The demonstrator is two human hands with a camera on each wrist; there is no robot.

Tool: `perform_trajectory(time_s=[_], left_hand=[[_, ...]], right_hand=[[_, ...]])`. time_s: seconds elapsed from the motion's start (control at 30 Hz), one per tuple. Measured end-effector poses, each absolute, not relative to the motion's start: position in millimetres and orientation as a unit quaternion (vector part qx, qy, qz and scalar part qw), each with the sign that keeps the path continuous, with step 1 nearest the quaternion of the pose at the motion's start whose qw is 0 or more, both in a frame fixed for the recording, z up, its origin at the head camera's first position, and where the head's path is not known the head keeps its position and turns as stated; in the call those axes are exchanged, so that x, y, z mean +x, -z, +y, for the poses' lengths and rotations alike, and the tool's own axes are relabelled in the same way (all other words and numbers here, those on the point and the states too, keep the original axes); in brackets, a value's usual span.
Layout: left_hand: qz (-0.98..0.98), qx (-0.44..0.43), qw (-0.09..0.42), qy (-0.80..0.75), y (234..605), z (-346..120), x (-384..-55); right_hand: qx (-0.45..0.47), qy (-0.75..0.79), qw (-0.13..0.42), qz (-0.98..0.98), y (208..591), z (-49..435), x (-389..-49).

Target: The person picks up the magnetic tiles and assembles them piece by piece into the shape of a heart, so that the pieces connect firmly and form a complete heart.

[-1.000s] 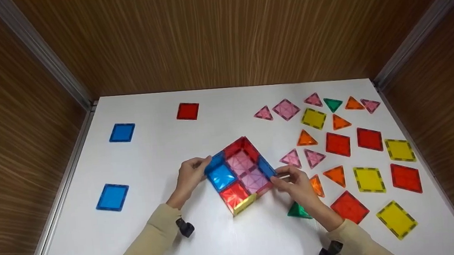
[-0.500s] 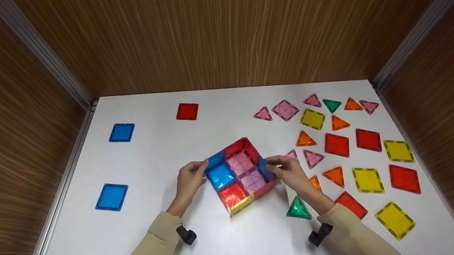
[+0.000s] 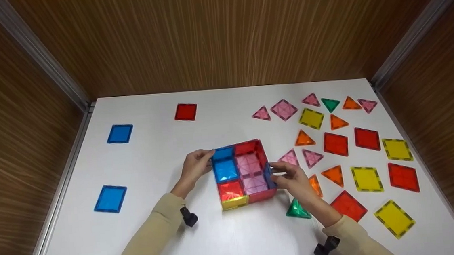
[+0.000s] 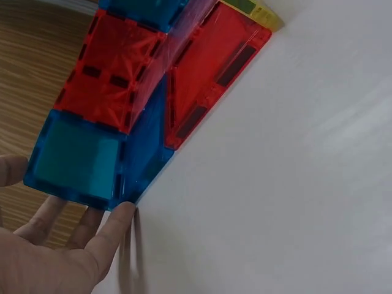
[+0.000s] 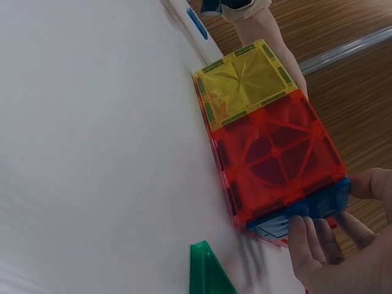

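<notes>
An open-topped box of see-through magnetic tiles stands mid-table, with a floor of blue, red and pink squares [image 3: 250, 164]. Blue and red tiles form its back wall; yellow [image 5: 245, 82] and red [image 5: 278, 147] ones form the front. My left hand [image 3: 196, 168] pinches the blue magnetic tile [image 4: 76, 159] at the back left corner, thumb at its top edge, fingers outside. At the right wall, my right hand [image 3: 296, 183] pinches another blue magnetic tile [image 3: 269, 176], which leans in the head view. Its fingertips [image 5: 298, 228] press that tile's outer face.
Several loose square and triangular tiles spread over the right side, including a green triangle [image 3: 298, 210] beside my right forearm. Two blue squares [image 3: 111, 198] lie at left, a red square [image 3: 185, 112] at the back. Wood-grain panels [image 3: 219, 35] surround the white table [image 3: 150, 129].
The box has turned clockwise as seen from above, its front wall now facing me. My left hand moved slightly up and right with it; my right hand shifted along the blue tile.
</notes>
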State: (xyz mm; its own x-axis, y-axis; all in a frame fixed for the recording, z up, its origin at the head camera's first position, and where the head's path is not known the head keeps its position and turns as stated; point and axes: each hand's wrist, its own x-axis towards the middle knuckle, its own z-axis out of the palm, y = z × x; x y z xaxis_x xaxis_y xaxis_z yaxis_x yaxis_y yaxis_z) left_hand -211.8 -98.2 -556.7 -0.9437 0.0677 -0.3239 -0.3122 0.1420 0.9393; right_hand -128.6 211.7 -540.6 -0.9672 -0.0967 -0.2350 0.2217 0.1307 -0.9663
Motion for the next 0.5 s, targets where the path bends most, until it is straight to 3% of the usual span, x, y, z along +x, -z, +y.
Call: perform_trajectory(time_s=[0.5], left_hand=[[0.790,-0.030,0.176,-0.587,555,-109,-241]], right_hand=[[0.059,0.666,0.116,0.734,541,215,-130]])
